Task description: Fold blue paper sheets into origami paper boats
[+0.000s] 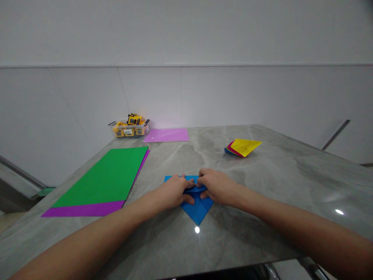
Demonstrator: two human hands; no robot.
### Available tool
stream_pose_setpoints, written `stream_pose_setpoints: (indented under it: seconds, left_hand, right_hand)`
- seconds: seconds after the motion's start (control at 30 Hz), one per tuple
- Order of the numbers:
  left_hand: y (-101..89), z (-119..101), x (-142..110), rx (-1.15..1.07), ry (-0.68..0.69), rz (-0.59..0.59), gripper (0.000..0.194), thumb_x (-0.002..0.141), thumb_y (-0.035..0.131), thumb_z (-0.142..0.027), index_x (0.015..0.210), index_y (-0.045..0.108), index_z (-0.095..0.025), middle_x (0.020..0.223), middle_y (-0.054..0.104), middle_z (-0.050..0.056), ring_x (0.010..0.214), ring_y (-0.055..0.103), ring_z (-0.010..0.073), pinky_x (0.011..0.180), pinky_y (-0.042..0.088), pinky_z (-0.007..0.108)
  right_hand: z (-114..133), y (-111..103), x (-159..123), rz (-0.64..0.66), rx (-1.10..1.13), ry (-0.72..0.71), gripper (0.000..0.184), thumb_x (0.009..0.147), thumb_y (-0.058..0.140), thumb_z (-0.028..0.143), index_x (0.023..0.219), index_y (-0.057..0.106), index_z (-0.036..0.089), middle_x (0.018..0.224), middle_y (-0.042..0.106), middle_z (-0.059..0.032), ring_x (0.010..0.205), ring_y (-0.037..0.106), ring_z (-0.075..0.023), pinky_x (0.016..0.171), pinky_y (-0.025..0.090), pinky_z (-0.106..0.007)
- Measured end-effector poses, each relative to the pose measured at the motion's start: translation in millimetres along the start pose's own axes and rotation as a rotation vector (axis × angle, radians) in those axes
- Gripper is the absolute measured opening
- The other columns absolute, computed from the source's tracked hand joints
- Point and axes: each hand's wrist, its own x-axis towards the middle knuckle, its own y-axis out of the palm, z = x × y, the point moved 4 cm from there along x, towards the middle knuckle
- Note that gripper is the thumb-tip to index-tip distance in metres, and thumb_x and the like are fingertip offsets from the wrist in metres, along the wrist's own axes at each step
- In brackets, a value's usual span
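A folded sheet of blue origami paper (pixel 198 213) lies on the table in front of me, one corner pointing toward me. My left hand (pixel 175 191) grips its left part, thumb on the near side and fingers on the far side of a raised fold. On the right of the same fold, my right hand (pixel 217 187) pinches the paper between bent fingers and thumb. Both hands cover much of the upper half of the paper, so the exact shape of the fold is partly hidden.
Large green paper (pixel 105 175) over purple paper (pixel 84 210) lies at left. Farther back are a clear box of yellow toy vehicles (pixel 131 128) and a pink-purple pack (pixel 167 135). Folded yellow, red and blue papers (pixel 246 147) rest back right on the grey marbled table (pixel 279 186).
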Motion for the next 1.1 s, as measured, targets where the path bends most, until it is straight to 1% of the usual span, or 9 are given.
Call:
stream_pose_setpoints:
  seconds: [0.13, 0.27, 0.37, 0.53, 0.63, 0.7, 0.9, 1.0, 1.1]
  left_hand:
    - [2.8, 4, 0, -0.007, 0.021, 0.005, 0.039, 0.080, 0.067, -0.035, 0.119, 0.064, -0.029, 0.110, 0.070, 0.007, 0.102, 0.065, 0.0293, 0.089, 0.047, 0.040]
    - [-0.8, 3, 9, 0.010, 0.000, 0.026, 0.041, 0.075, 0.072, -0.037, 0.114, 0.068, -0.024, 0.099, 0.073, 0.008, 0.090, 0.068, 0.0285, 0.077, 0.050, 0.035]
    - [-5.3, -3, 19, 0.036, -0.023, 0.070, 0.042, 0.070, 0.076, -0.041, 0.108, 0.072, -0.022, 0.091, 0.075, 0.009, 0.086, 0.069, 0.0298, 0.072, 0.050, 0.033]
    - [-3.1, -5, 26, -0.001, -0.007, 0.047, 0.049, 0.069, 0.077, -0.039, 0.116, 0.069, -0.025, 0.096, 0.075, 0.008, 0.092, 0.068, 0.0299, 0.075, 0.050, 0.033]
    - [2.6, -1, 23, -0.049, -0.010, -0.006, 0.046, 0.071, 0.075, -0.036, 0.116, 0.068, -0.031, 0.105, 0.073, 0.005, 0.100, 0.066, 0.0294, 0.084, 0.048, 0.035]
    - [5.5, 1, 21, -0.079, -0.023, -0.018, 0.043, 0.073, 0.074, -0.033, 0.115, 0.068, -0.031, 0.108, 0.072, 0.005, 0.103, 0.065, 0.0290, 0.088, 0.048, 0.037]
    - [6.5, 1, 20, -0.098, -0.010, 0.000, 0.043, 0.074, 0.072, -0.033, 0.117, 0.068, -0.031, 0.110, 0.071, 0.006, 0.102, 0.065, 0.0283, 0.088, 0.048, 0.037]
    - [5.7, 1, 20, -0.049, 0.019, -0.001, 0.039, 0.078, 0.069, -0.035, 0.117, 0.068, -0.032, 0.106, 0.071, 0.006, 0.097, 0.066, 0.0292, 0.087, 0.048, 0.039]
    - [4.9, -2, 18, -0.021, 0.060, 0.010, 0.039, 0.080, 0.066, -0.033, 0.119, 0.066, -0.032, 0.100, 0.071, 0.005, 0.091, 0.066, 0.0274, 0.084, 0.049, 0.037]
  right_hand:
    - [-3, 3, 0, -0.015, 0.028, 0.016, 0.021, 0.079, 0.070, 0.031, 0.097, 0.071, 0.021, 0.104, 0.063, -0.0081, 0.091, 0.063, -0.0251, 0.074, 0.045, -0.031]
    - [-6, -1, 1, -0.014, 0.013, 0.113, 0.027, 0.076, 0.071, 0.038, 0.091, 0.071, 0.015, 0.098, 0.064, -0.0100, 0.088, 0.064, -0.0262, 0.070, 0.045, -0.031]
    - [-5, -3, 1, -0.006, -0.019, 0.130, 0.029, 0.076, 0.070, 0.040, 0.091, 0.071, 0.014, 0.095, 0.065, -0.0109, 0.084, 0.065, -0.0264, 0.066, 0.044, -0.030]
    - [-1, -4, -2, -0.033, -0.056, 0.081, 0.027, 0.080, 0.067, 0.038, 0.095, 0.071, 0.016, 0.093, 0.066, -0.0106, 0.082, 0.066, -0.0246, 0.064, 0.042, -0.028]
    - [0, -3, -3, -0.044, -0.089, 0.080, 0.028, 0.082, 0.066, 0.039, 0.095, 0.071, 0.015, 0.092, 0.066, -0.0119, 0.081, 0.066, -0.0253, 0.064, 0.042, -0.030]
    - [2, -3, -2, -0.043, -0.107, 0.078, 0.027, 0.082, 0.066, 0.038, 0.094, 0.071, 0.014, 0.093, 0.067, -0.0122, 0.081, 0.066, -0.0259, 0.065, 0.043, -0.031]
    - [5, -3, -3, -0.022, -0.111, 0.084, 0.028, 0.085, 0.063, 0.039, 0.095, 0.071, 0.014, 0.094, 0.066, -0.0130, 0.084, 0.065, -0.0262, 0.069, 0.044, -0.032]
    - [5, -3, -6, -0.021, -0.085, 0.093, 0.026, 0.085, 0.062, 0.039, 0.094, 0.071, 0.015, 0.092, 0.065, -0.0113, 0.082, 0.065, -0.0251, 0.066, 0.044, -0.030]
    - [2, -4, -8, -0.024, -0.060, 0.099, 0.026, 0.081, 0.067, 0.037, 0.097, 0.070, 0.017, 0.093, 0.065, -0.0099, 0.084, 0.065, -0.0257, 0.065, 0.044, -0.030]
